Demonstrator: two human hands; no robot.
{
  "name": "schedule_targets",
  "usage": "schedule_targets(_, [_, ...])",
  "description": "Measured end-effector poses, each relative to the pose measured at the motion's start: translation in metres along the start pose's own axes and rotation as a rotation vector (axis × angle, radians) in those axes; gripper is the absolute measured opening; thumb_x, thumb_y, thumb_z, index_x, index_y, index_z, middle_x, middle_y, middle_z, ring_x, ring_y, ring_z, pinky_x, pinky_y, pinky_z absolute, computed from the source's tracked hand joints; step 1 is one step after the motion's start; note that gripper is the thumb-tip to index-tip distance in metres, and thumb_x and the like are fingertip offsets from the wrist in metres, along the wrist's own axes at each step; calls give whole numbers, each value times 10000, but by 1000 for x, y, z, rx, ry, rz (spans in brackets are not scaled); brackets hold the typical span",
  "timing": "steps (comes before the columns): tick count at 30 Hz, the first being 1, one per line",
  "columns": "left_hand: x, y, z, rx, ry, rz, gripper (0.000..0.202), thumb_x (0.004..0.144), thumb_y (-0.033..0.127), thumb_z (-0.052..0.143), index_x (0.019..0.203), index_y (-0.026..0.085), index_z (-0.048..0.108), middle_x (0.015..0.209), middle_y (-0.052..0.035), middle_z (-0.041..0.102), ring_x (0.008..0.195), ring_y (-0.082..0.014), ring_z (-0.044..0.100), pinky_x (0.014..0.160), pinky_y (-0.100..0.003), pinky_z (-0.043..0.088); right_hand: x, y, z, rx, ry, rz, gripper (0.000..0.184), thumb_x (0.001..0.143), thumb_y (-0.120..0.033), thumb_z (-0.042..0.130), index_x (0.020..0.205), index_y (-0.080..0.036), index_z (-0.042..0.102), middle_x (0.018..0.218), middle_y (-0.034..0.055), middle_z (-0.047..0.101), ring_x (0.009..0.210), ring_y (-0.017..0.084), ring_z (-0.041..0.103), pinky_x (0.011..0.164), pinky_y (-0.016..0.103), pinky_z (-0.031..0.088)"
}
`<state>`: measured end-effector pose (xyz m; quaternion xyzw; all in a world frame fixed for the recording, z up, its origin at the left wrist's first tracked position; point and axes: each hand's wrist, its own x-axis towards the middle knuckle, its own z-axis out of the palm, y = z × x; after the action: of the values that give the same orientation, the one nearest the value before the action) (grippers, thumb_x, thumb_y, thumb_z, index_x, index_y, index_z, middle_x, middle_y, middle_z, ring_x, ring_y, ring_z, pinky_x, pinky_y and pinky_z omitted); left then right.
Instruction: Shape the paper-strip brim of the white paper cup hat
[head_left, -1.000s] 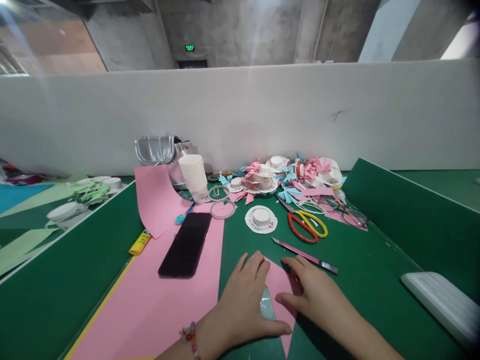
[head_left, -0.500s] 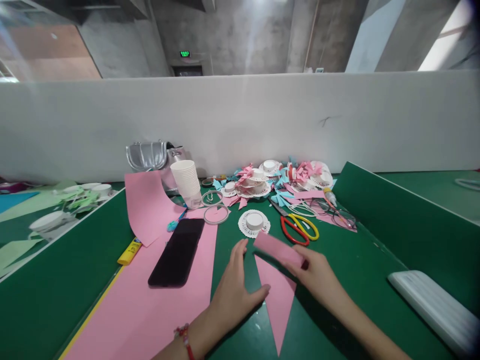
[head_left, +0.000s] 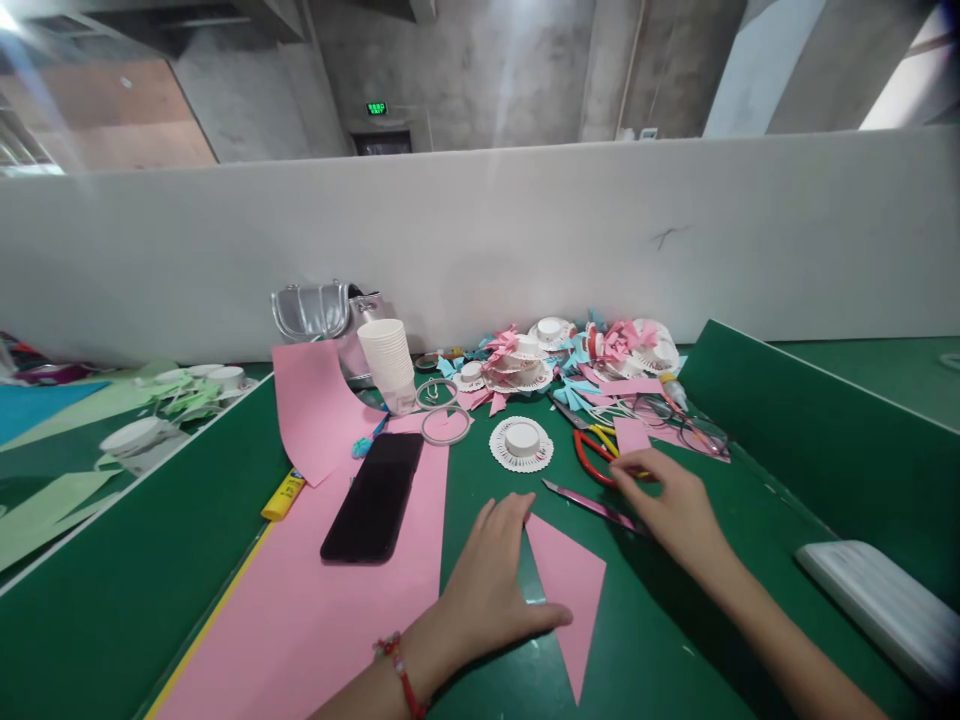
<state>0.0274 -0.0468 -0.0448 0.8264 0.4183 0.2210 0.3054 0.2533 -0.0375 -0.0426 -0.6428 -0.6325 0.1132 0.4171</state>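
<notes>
A kite-shaped piece of pink paper (head_left: 574,590) lies on the green table. My left hand (head_left: 491,585), wearing a red bracelet, is open beside it; the thumb reaches over the paper's left edge and the fingertips are at its top corner. Farther right, my right hand (head_left: 679,510) has its thumb and finger pinched at the near edge of a small pink paper piece (head_left: 631,434), over the red and yellow scissors (head_left: 592,460). A craft knife (head_left: 589,502) lies between the hands, its rear end by my right hand. Beyond is a white paper hat shape (head_left: 522,443).
A black phone (head_left: 375,500) and large pink sheet (head_left: 300,630) are on the left, near a yellow tube (head_left: 283,495). Behind stand stacked paper cups (head_left: 388,360), tape rings (head_left: 446,425) and a pile of paper decorations (head_left: 525,370). Green dividers (head_left: 810,430) flank the space.
My right hand has carried the small pink paper away from the kite-shaped piece, right and forward to the scissors. The craft knife has come into sight. My left hand stays by the kite-shaped paper.
</notes>
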Motion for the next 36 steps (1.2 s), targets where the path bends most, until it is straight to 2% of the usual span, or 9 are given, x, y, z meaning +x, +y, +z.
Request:
schedule_targets(4, [4, -7, 2, -173, 143, 4, 556, 619, 119, 582, 1142, 200, 414, 1029, -66, 533, 963, -205, 496, 861, -362, 394, -18, -32, 16, 176, -393, -55, 232, 721, -260, 529, 941, -197, 566, 865, 50, 607, 790, 177, 559, 715, 294, 445])
schedule_targets(7, [6, -7, 2, -257, 155, 0, 445, 639, 61, 522, 1056, 213, 489, 856, -18, 581, 810, -166, 544, 778, -315, 423, -26, -39, 23, 198, -510, -54, 344, 645, -213, 601, 986, -198, 561, 925, 54, 586, 789, 174, 545, 697, 281, 437])
schedule_targets(10, [11, -6, -1, -361, 190, -67, 269, 648, 80, 526, 889, 191, 569, 736, -2, 594, 705, -153, 556, 691, -282, 433, -27, -35, 24, 183, -546, -36, 189, 636, -190, 590, 825, -185, 606, 776, 24, 591, 665, 150, 520, 576, 242, 400])
schedule_targets(12, [18, -7, -4, -454, 260, -154, 117, 634, 124, 562, 742, 165, 583, 674, -4, 585, 661, -154, 547, 637, -269, 429, -23, -32, 25, 233, -544, 6, 73, 686, -219, 541, 649, -172, 584, 599, -12, 540, 556, 121, 471, 503, 222, 344])
schedule_targets(14, [27, -9, -5, -570, 339, -240, 52, 642, 198, 579, 653, 148, 569, 637, -7, 571, 631, -151, 533, 608, -263, 422, -19, -31, 29, 347, -486, 109, 220, 719, -284, 515, 533, -166, 512, 484, -40, 454, 471, 94, 413, 454, 210, 297])
schedule_targets(17, [40, -9, -2, -774, 429, -313, 127, 684, 256, 535, 713, 135, 559, 668, -19, 575, 640, -147, 533, 613, -259, 418, -15, -32, 43, 522, -304, 287, 306, 707, -380, 527, 499, -173, 437, 388, -79, 347, 360, 60, 310, 379, 196, 230])
schedule_targets(21, [45, -6, 6, -812, 422, -311, 145, 700, 287, 513, 698, 143, 528, 603, 16, 517, 570, -119, 477, 532, -215, 368, -16, -37, 59, 667, -130, 323, 293, 699, -424, 538, 587, -156, 504, 387, -80, 370, 336, 53, 313, 345, 185, 222])
schedule_targets(27, [39, -3, 4, -598, 578, -270, 216, 746, 297, 463, 579, 175, 399, 525, 66, 339, 480, -87, 326, 459, -196, 265, -17, -36, 53, 775, -243, 376, 315, 634, -456, 601, 685, -149, 549, 485, -34, 535, 309, 49, 378, 302, 174, 272])
schedule_targets(36, [37, 3, 4, -504, 531, -198, 188, 798, 261, 410, 630, 182, 381, 570, 60, 314, 507, -93, 306, 474, -202, 248, -20, -34, 52, 811, -247, 394, 280, 670, -436, 581, 693, -175, 482, 509, -52, 529, 315, 45, 395, 286, 159, 297])
